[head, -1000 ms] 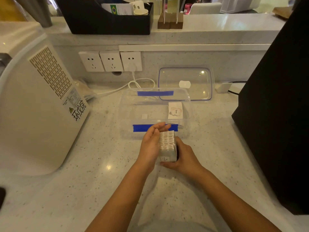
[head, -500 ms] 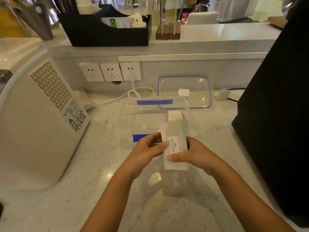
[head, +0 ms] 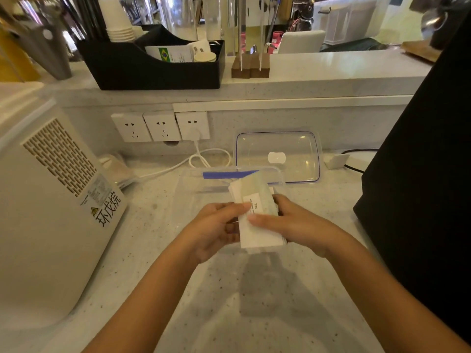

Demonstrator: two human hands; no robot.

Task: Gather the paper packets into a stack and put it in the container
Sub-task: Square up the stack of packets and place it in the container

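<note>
The stack of white paper packets [head: 257, 215] had changed attitude over the last second. A second earlier it stood on edge on the speckled pale stone bench [head: 142, 250], squared up between both palms in the lower middle of the frame. Now it lay tipped back with its labelled face upward, lifted clear of the bench and carried toward the upper middle of the frame, its far end already over the near wall of the clear plastic container with blue tape strips [head: 193, 192].

The left hand [head: 216, 228] gripped the stack's left edge, thumb on top and fingers curled beneath. The right hand [head: 293, 222] clamped the right side, thumb laid across the printed label, fingers tucked under; both grips were pressed onto the packets, not spread.

The gathering seemed finished and the placing under way. The edges looked slightly fanned at the far end, so a loose packet might slip when either grip let go. One more packet, seen in the container a second ago, was now hidden behind the stack. The clear lid with a blue rim [head: 277, 156] lay beyond, in the upper right centre of the frame, apart from the hands.
</note>
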